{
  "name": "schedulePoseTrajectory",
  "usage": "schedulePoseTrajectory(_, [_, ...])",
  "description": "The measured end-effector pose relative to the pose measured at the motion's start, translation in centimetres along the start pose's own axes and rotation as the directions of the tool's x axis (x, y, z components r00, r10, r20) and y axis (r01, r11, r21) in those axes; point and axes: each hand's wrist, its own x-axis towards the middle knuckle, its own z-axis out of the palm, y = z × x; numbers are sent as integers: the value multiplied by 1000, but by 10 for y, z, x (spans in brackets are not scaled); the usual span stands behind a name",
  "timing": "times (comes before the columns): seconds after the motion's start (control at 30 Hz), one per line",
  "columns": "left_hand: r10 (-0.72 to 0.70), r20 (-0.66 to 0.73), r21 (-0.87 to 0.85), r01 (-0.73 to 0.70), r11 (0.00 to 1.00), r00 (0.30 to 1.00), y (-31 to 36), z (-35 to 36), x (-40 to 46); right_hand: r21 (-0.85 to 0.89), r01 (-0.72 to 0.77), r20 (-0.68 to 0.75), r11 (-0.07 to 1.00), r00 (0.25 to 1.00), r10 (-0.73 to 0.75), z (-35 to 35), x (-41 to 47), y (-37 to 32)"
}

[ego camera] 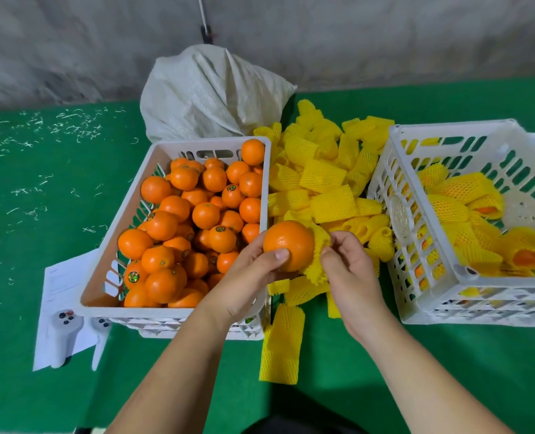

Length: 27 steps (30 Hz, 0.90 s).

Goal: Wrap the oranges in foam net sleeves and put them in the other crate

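Note:
My left hand (pixel 247 277) grips a bare orange (pixel 288 244) between the two crates, thumb on its front. My right hand (pixel 350 270) pinches a yellow foam net sleeve (pixel 318 261) whose open end sits against the orange's right side. The white crate (pixel 109 242) on the left is heaped with several bare oranges (pixel 197 214). The white crate (pixel 416 296) on the right holds several oranges in yellow sleeves (pixel 466 214).
A pile of loose yellow sleeves (pixel 322 177) lies between the crates on the green table (pixel 41 189), with one (pixel 280 346) near my left wrist. A white sack (pixel 210 95) stands behind. Paper and two white controllers (pixel 62 336) lie at the left crate's front corner.

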Motion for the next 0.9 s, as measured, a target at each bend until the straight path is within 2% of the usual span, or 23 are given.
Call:
schedulePoseTrajectory(0.1, [16,42,-20,-15,1000,999,0,4,1,-81,100,15,992,995,-99,-10,8,-3])
schedulePoseTrajectory(0.2, [-6,83,-70,12,997,997,0,12,1,-134,170,-78,976,980,-182,-13,18,1])
schedulePoseTrajectory(0.27, [-39,89,-54,44,998,995,-2,14,0,-241,146,-161,959,969,-188,-11,25,7])
schedulePoseTrajectory(0.33, [-63,108,0,64,998,992,-4,12,-2,-313,104,-177,944,970,-165,-7,28,12])
schedulePoseTrajectory(0.43, [-106,153,117,89,989,982,-6,10,-4,-230,-2,-176,973,984,-40,-3,32,14])
schedulePoseTrajectory(0.5, [-91,181,184,57,981,979,-11,10,-4,-247,-21,-173,969,985,-23,-4,34,17])
schedulePoseTrajectory(0.6, [-7,61,179,-4,984,998,-19,9,-3,-318,18,-126,948,990,-61,-16,34,16])
schedulePoseTrajectory(0.73, [77,-120,113,-63,992,990,-22,10,-3,-262,72,-58,962,994,-90,-30,26,6])
schedulePoseTrajectory(0.83, [149,-195,149,-121,981,969,-23,16,-2,-298,206,4,932,977,-214,-24,15,-2])
schedulePoseTrajectory(0.9, [226,-219,149,-197,969,949,-26,18,-2,-384,348,78,855,935,-346,-17,7,-6])
